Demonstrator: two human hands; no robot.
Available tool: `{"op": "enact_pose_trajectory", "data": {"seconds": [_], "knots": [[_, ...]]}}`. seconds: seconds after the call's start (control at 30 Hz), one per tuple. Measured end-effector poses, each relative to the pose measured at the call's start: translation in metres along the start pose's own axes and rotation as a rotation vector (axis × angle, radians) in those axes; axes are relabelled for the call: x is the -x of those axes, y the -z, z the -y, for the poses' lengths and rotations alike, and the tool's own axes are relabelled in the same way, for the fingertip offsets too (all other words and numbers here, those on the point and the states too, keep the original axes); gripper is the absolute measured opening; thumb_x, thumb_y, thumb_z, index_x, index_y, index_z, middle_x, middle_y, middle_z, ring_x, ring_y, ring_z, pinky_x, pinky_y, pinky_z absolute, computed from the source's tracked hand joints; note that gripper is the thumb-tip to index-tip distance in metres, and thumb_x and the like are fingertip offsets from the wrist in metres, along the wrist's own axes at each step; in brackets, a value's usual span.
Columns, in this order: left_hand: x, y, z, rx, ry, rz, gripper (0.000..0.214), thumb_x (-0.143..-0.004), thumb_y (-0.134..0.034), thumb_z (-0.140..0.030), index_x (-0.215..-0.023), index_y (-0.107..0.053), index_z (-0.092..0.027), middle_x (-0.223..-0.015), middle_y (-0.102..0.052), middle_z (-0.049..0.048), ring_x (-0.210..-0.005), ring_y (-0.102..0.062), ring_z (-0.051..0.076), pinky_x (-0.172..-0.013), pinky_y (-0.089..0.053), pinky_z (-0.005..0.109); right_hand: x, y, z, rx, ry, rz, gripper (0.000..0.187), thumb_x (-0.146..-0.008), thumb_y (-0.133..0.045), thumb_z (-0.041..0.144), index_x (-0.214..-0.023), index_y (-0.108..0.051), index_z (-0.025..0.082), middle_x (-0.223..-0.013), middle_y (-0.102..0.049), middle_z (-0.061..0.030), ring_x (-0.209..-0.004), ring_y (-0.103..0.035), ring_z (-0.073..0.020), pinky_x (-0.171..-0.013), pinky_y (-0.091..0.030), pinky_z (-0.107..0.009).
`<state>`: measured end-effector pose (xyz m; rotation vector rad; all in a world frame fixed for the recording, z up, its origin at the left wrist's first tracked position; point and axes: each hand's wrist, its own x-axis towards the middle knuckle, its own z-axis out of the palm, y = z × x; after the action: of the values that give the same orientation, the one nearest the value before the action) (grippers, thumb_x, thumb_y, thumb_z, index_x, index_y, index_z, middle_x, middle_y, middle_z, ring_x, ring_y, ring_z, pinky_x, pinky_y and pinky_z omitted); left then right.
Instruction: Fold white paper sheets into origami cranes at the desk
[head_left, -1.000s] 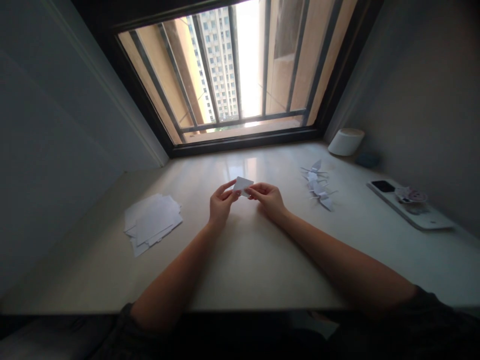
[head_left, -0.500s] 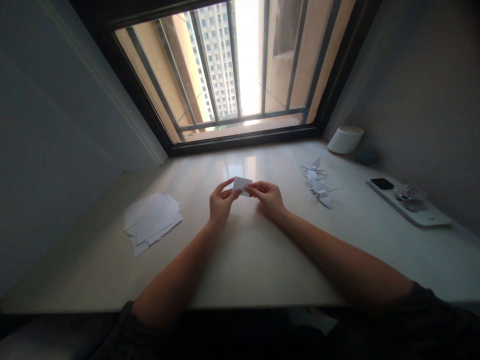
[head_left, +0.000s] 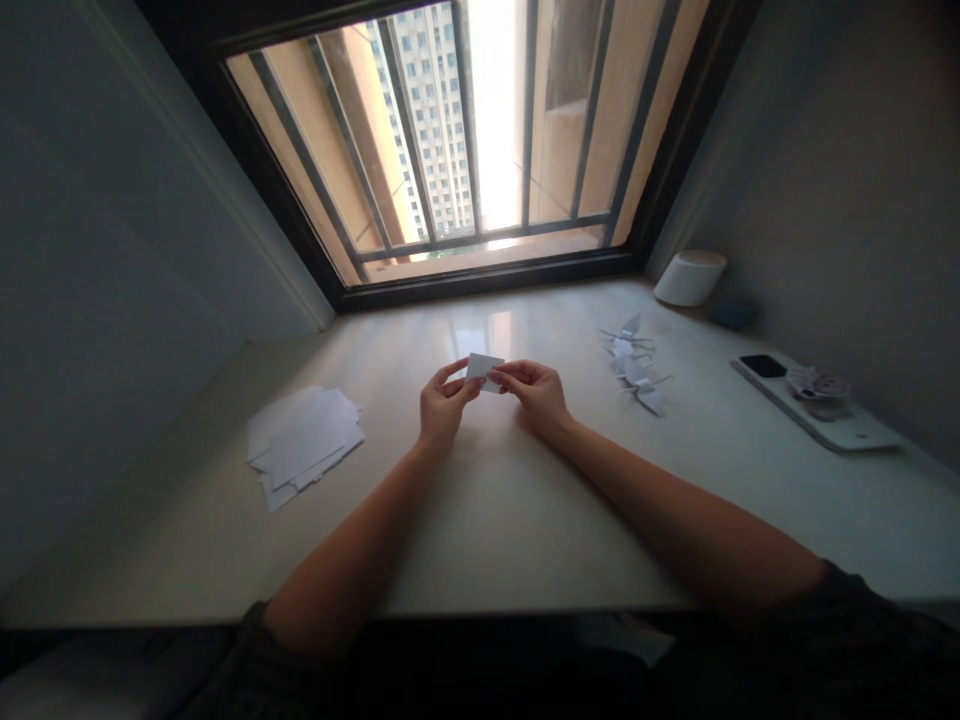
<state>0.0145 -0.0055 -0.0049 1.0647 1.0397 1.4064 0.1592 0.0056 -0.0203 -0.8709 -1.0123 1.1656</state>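
Note:
A small folded piece of white paper (head_left: 486,366) is held up between both hands over the middle of the white table (head_left: 510,540). My left hand (head_left: 444,400) pinches its left side, with thumb in front and fingers behind. On its right side, the thumb and fingertips of my right hand (head_left: 536,392) are closed on the lower edge. The fingers partly cover the paper, so its lower folds cannot be made out. Several folded paper cranes (head_left: 637,370) sit in a row to the right of my right hand.
A loose stack of white paper sheets (head_left: 307,440) lies on the left. On the right are a phone (head_left: 840,425) with a round attachment on its back, a white cylindrical object (head_left: 690,278) and a dark rounded item (head_left: 733,313). Behind the table is a barred window (head_left: 480,290).
Almost nothing differs. Both hands keep their grip on the folded paper, with only a slight shift of the fingers at its lower edge.

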Motion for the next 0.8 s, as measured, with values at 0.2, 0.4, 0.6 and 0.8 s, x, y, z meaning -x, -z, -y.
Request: {"op": "enact_pose_trajectory", "data": {"seconds": [0.2, 0.4, 0.6, 0.8], "knots": [[-0.0005, 0.0006, 0.001, 0.01, -0.008, -0.008, 0.059, -0.058, -0.084, -0.036, -0.109, -0.065, -0.014, -0.083, -0.074, 0.0088, -0.078, -0.069, 0.019, -0.08, -0.051, 0.035, 0.0026, -0.0005, 0.0034, -0.048, -0.029, 0.075, 0.037, -0.053, -0.085, 0.04, -0.08, -0.07, 0.021, -0.076, -0.073, -0.0029, -0.073, -0.069, -0.0193, -0.077, -0.054, -0.036], [-0.0009, 0.0007, 0.0026, 0.005, -0.014, -0.011, 0.06, -0.057, -0.084, -0.037, -0.109, -0.065, -0.014, -0.082, -0.074, 0.0085, -0.075, -0.068, 0.019, -0.079, -0.051, 0.035, 0.0007, 0.0026, 0.0006, -0.041, -0.056, 0.054, 0.044, -0.052, -0.085, 0.043, -0.08, -0.06, 0.021, -0.069, -0.072, -0.0003, -0.066, -0.068, -0.0181, -0.067, -0.053, -0.032], [-0.0029, 0.0019, 0.0056, -0.021, -0.035, 0.011, 0.057, -0.059, -0.083, -0.037, -0.108, -0.065, -0.014, -0.081, -0.074, 0.008, -0.075, -0.069, 0.019, -0.078, -0.051, 0.034, -0.0012, 0.0027, -0.0036, -0.082, -0.068, 0.045, 0.053, -0.048, -0.086, 0.044, -0.074, -0.045, 0.023, -0.067, -0.071, 0.0018, -0.061, -0.066, -0.0158, -0.063, -0.05, -0.029], [-0.0028, 0.0044, 0.0073, -0.145, -0.096, 0.047, 0.054, -0.062, -0.081, -0.037, -0.109, -0.064, -0.015, -0.087, -0.074, 0.0093, -0.081, -0.069, 0.021, -0.078, -0.052, 0.033, -0.0027, 0.0014, -0.0017, -0.093, -0.056, 0.037, 0.056, -0.045, -0.087, 0.047, -0.067, -0.041, 0.023, -0.061, -0.067, 0.0024, -0.058, -0.063, -0.0155, -0.062, -0.05, -0.03]]}}
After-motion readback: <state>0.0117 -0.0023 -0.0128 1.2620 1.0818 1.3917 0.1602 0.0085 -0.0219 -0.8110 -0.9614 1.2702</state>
